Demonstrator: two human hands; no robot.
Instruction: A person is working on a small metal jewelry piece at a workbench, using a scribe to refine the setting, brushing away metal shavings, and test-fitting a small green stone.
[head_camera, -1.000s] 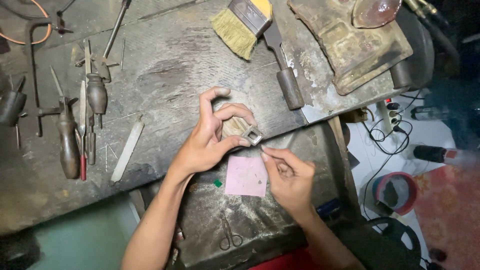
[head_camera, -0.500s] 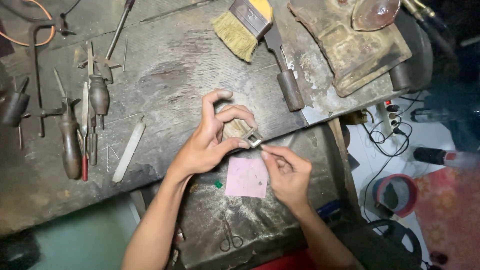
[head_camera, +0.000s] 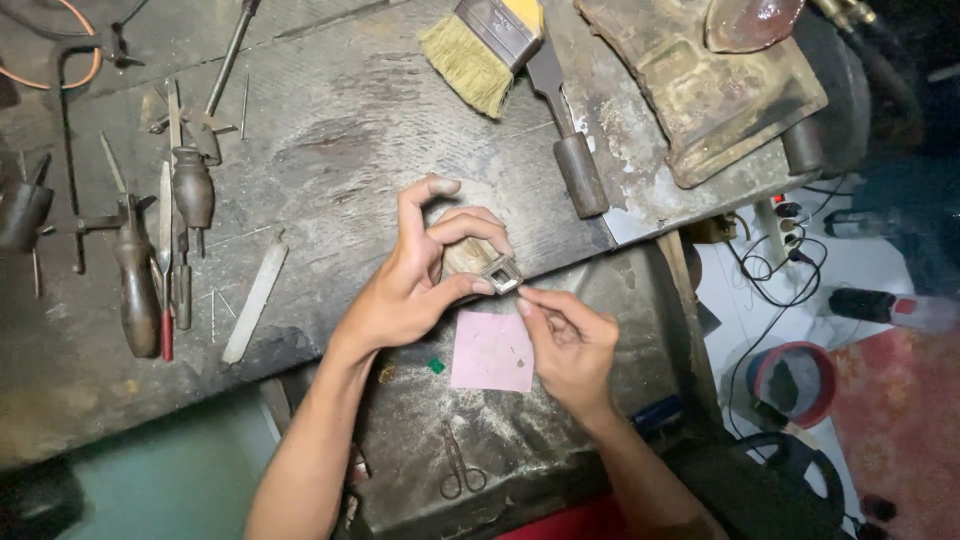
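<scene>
My left hand (head_camera: 415, 285) pinches a small square metal frame piece (head_camera: 500, 273) against a wooden bench peg (head_camera: 464, 254) at the front edge of the workbench (head_camera: 330, 150). My right hand (head_camera: 572, 340) has its fingertips pressed together right beside the metal piece, as if pinching something very thin; what it holds is too small to see. A pink square of paper (head_camera: 491, 351) lies just below both hands on the dark lower tray (head_camera: 560, 450). A tiny green stone (head_camera: 436, 366) sits left of the paper.
Hand tools with wooden handles (head_camera: 135, 290) and files (head_camera: 255, 298) lie at the left of the bench. A brush (head_camera: 480, 50) and a dark-handled tool (head_camera: 570, 150) lie above the hands. Small scissors (head_camera: 460, 470) rest on the tray. Cables and a red bowl (head_camera: 795, 385) are on the floor at right.
None of note: both hands stay at the metal piece with only slight finger shifts.
</scene>
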